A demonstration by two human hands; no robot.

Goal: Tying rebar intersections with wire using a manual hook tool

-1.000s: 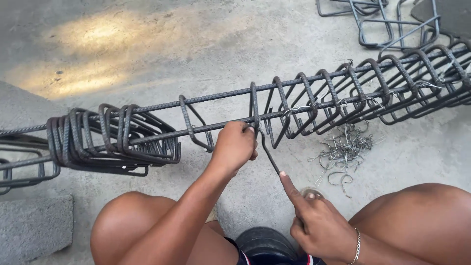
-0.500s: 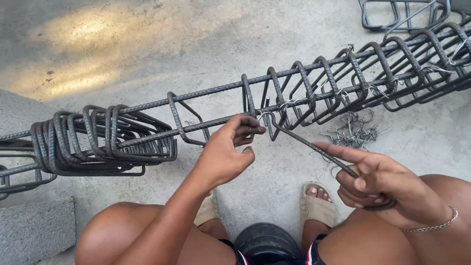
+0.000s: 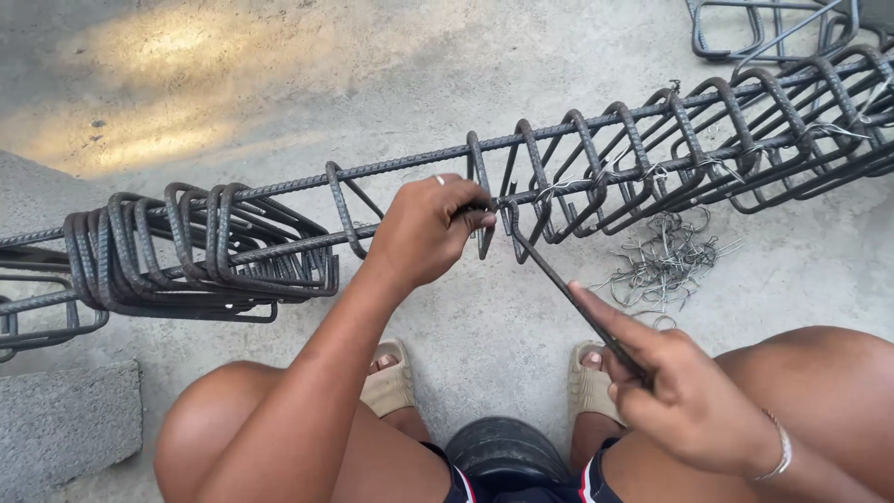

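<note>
Left hand (image 3: 424,233) sits on the rebar cage (image 3: 577,177), fingers pinched together at the joint where one stirrup (image 3: 480,200) crosses the near long bar. What sits between the fingertips is too small to tell. A light ring shows on one finger.

Right hand (image 3: 694,401) is closed around the handle end of a thin dark hook tool (image 3: 559,284), index finger laid straight along the shaft. The tool runs up and left from the right hand — its tip meets the cage just right of the left fingertips, at the same stirrup crossing. A thin bracelet sits on the right wrist.

The cage lies across the view from lower left to upper right, raised slightly toward the right. Stirrups to the right of the hands are spread along the bars, several with pale wire ties at the crossings. Left of the hands, a bundle of stirrups (image 3: 200,251) is bunched tight together on the bars.

Loose pile of short wire ties (image 3: 666,261) on the concrete floor (image 3: 372,84) — under the cage, just right of the tool. More bent stirrups (image 3: 745,28) lie at top right. Grey concrete block (image 3: 65,419) at lower left. Both feet in beige sandals (image 3: 396,377) on the floor; knees either side.
</note>
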